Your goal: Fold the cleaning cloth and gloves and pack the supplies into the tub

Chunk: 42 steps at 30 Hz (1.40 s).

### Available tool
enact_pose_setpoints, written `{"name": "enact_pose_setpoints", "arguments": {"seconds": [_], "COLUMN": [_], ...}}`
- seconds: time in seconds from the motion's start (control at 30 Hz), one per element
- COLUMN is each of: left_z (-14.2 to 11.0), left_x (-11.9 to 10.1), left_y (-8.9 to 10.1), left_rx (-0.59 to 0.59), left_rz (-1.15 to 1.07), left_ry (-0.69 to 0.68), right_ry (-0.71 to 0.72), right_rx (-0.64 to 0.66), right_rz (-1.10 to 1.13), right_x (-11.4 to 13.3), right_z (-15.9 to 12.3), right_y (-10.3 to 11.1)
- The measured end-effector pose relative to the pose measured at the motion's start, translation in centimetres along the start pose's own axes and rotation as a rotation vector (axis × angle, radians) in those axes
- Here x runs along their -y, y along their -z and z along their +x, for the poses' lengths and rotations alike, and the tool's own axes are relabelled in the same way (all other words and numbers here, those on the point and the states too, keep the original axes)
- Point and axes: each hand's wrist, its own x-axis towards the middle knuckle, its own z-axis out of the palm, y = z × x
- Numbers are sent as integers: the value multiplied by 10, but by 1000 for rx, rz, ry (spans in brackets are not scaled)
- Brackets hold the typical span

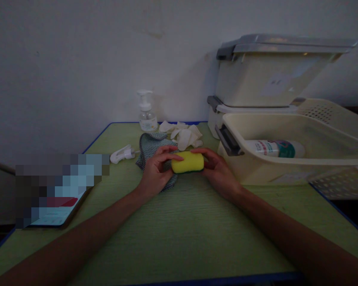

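A yellow sponge (187, 162) with a dark green underside is held level between my two hands, over the middle of the table. My left hand (158, 169) grips its left end, fingers on top and the thumb low at the side. At its right end, my right hand (217, 171) is closed with the fingers along the back and side. Behind and below my left hand lies a crumpled grey-blue cloth (149, 149) with a checked edge, partly hidden by that hand. White gloves (186, 136) lie in a loose heap just beyond the sponge.
A clear pump bottle (148, 119) stands by the wall, with a white spray head (122, 154) lying nearer on the left. A tablet-like screen (55, 212), partly blurred, is at the left edge. An open cream bin (262, 172) holding a bottle (271, 148) stands right, before stacked lidded boxes (256, 79).
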Motion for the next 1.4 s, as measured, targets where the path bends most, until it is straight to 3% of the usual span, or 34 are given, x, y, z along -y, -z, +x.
{"name": "enact_pose_setpoints", "arguments": {"seconds": [0.27, 0.43, 0.63, 0.8, 0.93, 1.2, 1.4], "left_z": [-4, -5, -8, -10, -11, -9, -9], "left_x": [9, 10, 7, 7, 8, 9, 9], "left_y": [-2, -5, -7, -6, -6, -6, -7], "left_rx": [140, 85, -35, -48, -35, 7, -110], "left_rz": [-62, -9, 120, 232, 302, 358, 439], "left_ry": [-26, -16, -167, -209, -172, -90, -124], "right_ry": [51, 57, -17, -41, -46, -10, 29], "right_rx": [-2, 7, -78, -20, 30, -21, -30], "right_rz": [38, 30, -17, -52, -56, -48, -111], "right_x": [-3, -3, -7, -8, -7, -9, -9], "right_z": [2, 1, 4, 4, 4, 4, -2], "right_y": [2, 1, 2, 3, 1, -4, -3]}}
